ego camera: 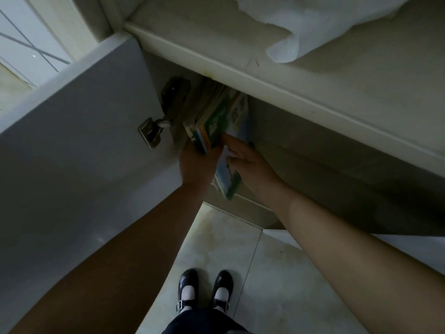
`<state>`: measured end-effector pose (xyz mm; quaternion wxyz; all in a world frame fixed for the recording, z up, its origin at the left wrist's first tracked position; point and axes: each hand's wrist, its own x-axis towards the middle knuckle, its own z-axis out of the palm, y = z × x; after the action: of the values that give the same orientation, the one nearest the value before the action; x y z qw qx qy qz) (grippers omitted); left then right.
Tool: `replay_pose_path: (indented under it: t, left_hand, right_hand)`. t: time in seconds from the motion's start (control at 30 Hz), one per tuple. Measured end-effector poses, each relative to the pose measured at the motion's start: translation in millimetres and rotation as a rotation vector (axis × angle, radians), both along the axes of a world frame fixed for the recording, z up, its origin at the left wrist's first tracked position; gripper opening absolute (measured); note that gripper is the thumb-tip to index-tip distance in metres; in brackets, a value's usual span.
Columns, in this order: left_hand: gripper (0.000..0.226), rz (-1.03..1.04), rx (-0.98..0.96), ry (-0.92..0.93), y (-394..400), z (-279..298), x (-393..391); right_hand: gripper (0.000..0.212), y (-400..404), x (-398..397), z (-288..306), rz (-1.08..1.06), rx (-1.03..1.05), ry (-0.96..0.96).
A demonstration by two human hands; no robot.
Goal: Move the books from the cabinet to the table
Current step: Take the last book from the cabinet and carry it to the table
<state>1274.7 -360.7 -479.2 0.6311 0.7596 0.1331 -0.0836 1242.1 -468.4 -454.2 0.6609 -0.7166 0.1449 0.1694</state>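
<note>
We see both hands at the books [214, 116] in the open cabinet [72, 141] — left hand [196, 165] underneath, right hand [250, 165] gripping one — black shoes [204, 288] below

— Where does the one head view sit?
— High above the open cabinet door [72, 145], looking steeply down, close in.
— Facing which way?
— Toward the cabinet's mouth just right of that door; the floor tiles [240, 256] and the wearer's shoes [204, 290] lie below it, the countertop [337, 75] above and right.
</note>
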Motion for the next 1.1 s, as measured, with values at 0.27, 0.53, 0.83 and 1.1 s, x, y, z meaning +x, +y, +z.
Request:
replay_pose_path:
  t: [0.27, 0.53, 0.83, 1.1]
  left_hand:
    - [0.037, -0.045, -0.329, 0.193, 24, 27, -49]
    - [0.042, -0.150, -0.535, 0.295, 55, 54, -111]
    - [0.022, -0.257, -0.599, 0.460, 78, 98, -160]
    - [0.020, -0.361, -0.571, 0.474, 97, 104, -180]
  right_hand:
    - [0.049, -28, -57, 16, -0.096, -0.075, -0.019]
    - [0.078, -51, -137, 16, -0.121, -0.019, 0.194]
    - [0.043, -27, -216, 27, -0.255, 0.464, 0.265]
    - [0.053, 1, -259, 48, -0.376, 0.333, 0.258]
